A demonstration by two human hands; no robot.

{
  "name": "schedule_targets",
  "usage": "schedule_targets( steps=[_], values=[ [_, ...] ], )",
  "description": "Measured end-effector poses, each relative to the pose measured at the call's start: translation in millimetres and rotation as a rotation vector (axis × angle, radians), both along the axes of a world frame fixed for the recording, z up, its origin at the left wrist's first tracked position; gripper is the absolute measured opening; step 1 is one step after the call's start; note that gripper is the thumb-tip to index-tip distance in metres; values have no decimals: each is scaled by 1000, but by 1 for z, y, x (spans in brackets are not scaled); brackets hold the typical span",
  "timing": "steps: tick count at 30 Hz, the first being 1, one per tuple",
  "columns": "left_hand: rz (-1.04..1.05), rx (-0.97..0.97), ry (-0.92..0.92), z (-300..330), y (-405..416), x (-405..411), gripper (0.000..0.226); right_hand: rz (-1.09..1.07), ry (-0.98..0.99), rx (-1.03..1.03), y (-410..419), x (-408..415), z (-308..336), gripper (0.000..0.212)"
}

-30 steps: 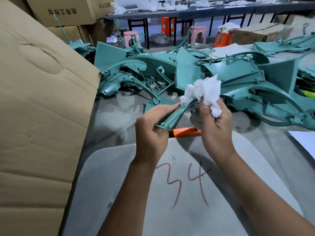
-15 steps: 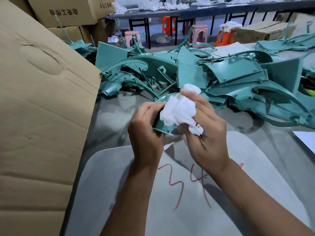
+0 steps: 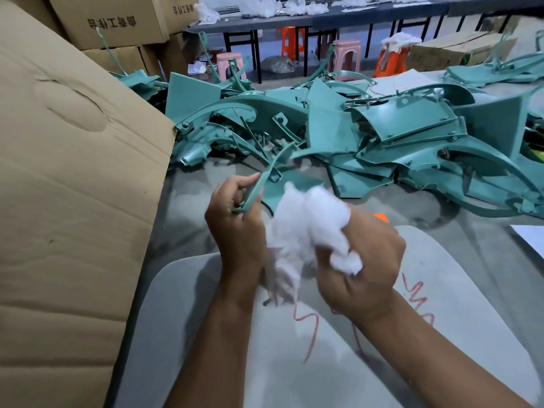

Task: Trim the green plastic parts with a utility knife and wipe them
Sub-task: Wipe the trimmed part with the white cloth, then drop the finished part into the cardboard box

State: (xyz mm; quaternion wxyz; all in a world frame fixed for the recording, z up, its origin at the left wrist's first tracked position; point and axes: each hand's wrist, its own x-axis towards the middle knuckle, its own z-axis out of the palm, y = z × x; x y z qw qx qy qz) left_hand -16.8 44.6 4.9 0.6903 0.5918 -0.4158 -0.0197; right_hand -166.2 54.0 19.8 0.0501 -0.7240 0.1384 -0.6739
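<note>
My left hand [image 3: 235, 222] grips a slim curved green plastic part [image 3: 266, 178] by its lower end, and the part points up and away from me. My right hand [image 3: 362, 260] holds a crumpled white cloth [image 3: 309, 219] bunched against the part's near side, just right of my left hand. A small orange tip of the utility knife [image 3: 381, 217] shows on the table behind my right hand; the rest of it is hidden. A large heap of green plastic parts [image 3: 368, 136] lies across the table behind both hands.
A tall cardboard sheet [image 3: 73, 201] stands along the left edge of the table. A grey board [image 3: 456, 319] with red marks lies under my forearms. White paper [image 3: 530, 237] lies at the right. Cardboard boxes [image 3: 112, 22], stools and a long table stand behind.
My right hand drew the cloth back toward me along the green part and shifted right. My left hand tilted the part so its free end points up and away. The knife's tip shows again.
</note>
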Motion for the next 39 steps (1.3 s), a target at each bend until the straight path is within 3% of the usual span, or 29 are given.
schedule_targets(
  steps=[2,5,8,9,11,12,13,15,19,23,25,27,31,35,39],
  values=[
    [-34,-97,163,2,5,7,32,-140,51,230,-13,-9,2,11],
    [-57,-190,551,6,3,3,29,-176,291,480,-41,-22,-4,36],
    [-79,-170,760,7,0,-1,38,-62,409,568,-48,-27,-7,58],
    [-76,-174,801,8,0,-1,35,-54,508,552,-50,-28,-8,55],
    [-91,-184,857,10,1,-4,28,-88,698,482,-52,-27,-7,19],
    [-102,-186,873,11,1,-6,24,-84,720,495,-52,-26,-6,27],
    [-108,-177,890,13,2,-7,23,-54,682,532,-54,-27,-8,45],
    [-116,-143,924,13,2,-9,23,24,439,671,-47,-26,-4,52],
    [-99,-72,961,15,-5,-28,24,201,-72,949,-45,-24,1,32],
    [-138,-22,928,37,-29,-63,7,307,-497,1123,-67,-30,0,7],
    [-145,35,912,60,-41,-76,12,243,-510,1072,-78,-43,-1,15],
    [-114,71,861,90,-47,-79,13,238,-465,1035,-80,-54,0,8],
    [-9,-49,886,168,-31,-63,19,189,-310,938,-70,-49,3,16],
    [-51,-153,833,233,21,-26,9,320,-112,841,-43,-12,27,16],
    [-85,-212,830,262,76,-2,5,661,-43,996,-9,54,84,20]
  ],
)
